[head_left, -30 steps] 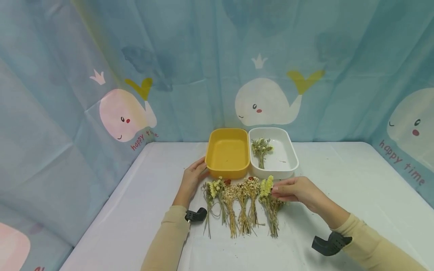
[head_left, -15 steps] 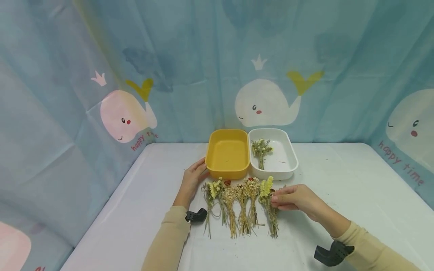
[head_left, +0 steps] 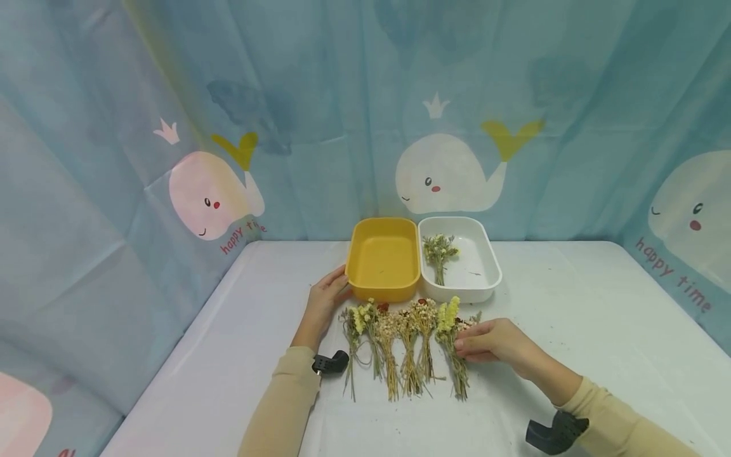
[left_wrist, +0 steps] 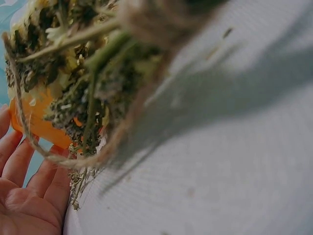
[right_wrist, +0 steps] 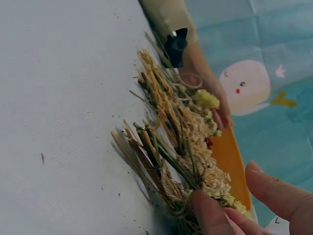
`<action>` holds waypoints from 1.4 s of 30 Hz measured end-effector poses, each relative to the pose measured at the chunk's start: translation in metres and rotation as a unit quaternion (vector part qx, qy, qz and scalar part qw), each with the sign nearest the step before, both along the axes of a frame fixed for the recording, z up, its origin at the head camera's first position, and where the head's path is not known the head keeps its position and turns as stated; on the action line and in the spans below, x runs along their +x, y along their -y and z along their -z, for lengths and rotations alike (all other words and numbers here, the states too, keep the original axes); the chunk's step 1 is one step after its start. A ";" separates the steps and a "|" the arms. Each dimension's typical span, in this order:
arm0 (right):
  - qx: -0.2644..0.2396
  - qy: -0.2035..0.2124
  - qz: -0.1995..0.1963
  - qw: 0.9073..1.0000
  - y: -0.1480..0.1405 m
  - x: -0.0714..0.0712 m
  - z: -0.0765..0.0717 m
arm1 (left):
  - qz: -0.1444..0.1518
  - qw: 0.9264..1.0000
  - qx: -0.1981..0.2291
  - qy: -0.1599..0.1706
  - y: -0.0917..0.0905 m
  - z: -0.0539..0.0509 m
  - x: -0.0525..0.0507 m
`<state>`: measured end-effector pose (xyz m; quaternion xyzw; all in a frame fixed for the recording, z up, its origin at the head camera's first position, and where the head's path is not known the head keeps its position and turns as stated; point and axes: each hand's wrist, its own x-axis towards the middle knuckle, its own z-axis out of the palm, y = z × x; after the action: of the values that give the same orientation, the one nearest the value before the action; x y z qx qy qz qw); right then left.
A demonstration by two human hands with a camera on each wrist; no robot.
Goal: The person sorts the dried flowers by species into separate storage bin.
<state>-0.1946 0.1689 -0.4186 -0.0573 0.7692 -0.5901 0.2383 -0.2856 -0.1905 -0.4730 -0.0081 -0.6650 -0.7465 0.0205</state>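
Note:
In the head view, dried flower bunches (head_left: 386,327) lie in a row, stems toward the person. The right hand (head_left: 502,346) is at the rightmost bunches, its fingertips on or beside the one with tall yellow blooms (head_left: 448,315). In the right wrist view, the right hand's thumb (right_wrist: 274,191) stands apart from a finger (right_wrist: 211,213) that touches stems. The left hand (head_left: 323,308) rests its extended fingers against the left side of the yellow tray (head_left: 381,294). In the left wrist view, a blurred bunch (left_wrist: 93,93) with twine partly hides that tray.
A white tray (head_left: 461,296) stands against the yellow tray's right side, with a green-stemmed bunch (head_left: 440,254) inside. Both stand near the back of the white table (head_left: 571,304), before a blue curtain (head_left: 342,127) with whales. Small plant bits lie on the table.
The right hand has moved down toward the person, from the flower heads to the stems of the rightmost bunches. Pale blooms beside it have come into view. The left hand has stayed in place.

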 end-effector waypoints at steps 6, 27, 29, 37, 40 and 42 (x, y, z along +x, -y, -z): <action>0.004 0.001 -0.003 1.000 0.002 0.000 0.004 | -0.002 1.000 0.001 0.002 0.000 0.001 0.000; 0.084 -0.005 0.025 0.996 0.026 -0.004 0.012 | -0.008 1.000 -0.006 0.003 0.000 -0.004 0.001; 0.092 -0.014 0.043 0.995 0.030 -0.002 0.012 | -0.011 1.000 -0.005 0.005 0.001 -0.004 0.001; 0.086 -0.024 0.080 0.993 0.038 0.004 0.014 | -0.008 1.000 -0.003 -0.002 0.000 -0.003 0.000; 0.082 -0.018 0.092 0.992 0.037 0.004 0.016 | -0.011 1.000 -0.004 0.003 0.000 -0.002 0.000; 0.080 -0.019 0.095 0.992 0.035 0.004 0.018 | -0.011 1.000 -0.005 0.004 0.000 -0.001 0.001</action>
<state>-0.1902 0.1342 -0.4362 0.0241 0.8200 -0.5458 0.1708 -0.2848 -0.1902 -0.4718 0.0024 -0.6690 -0.7428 0.0259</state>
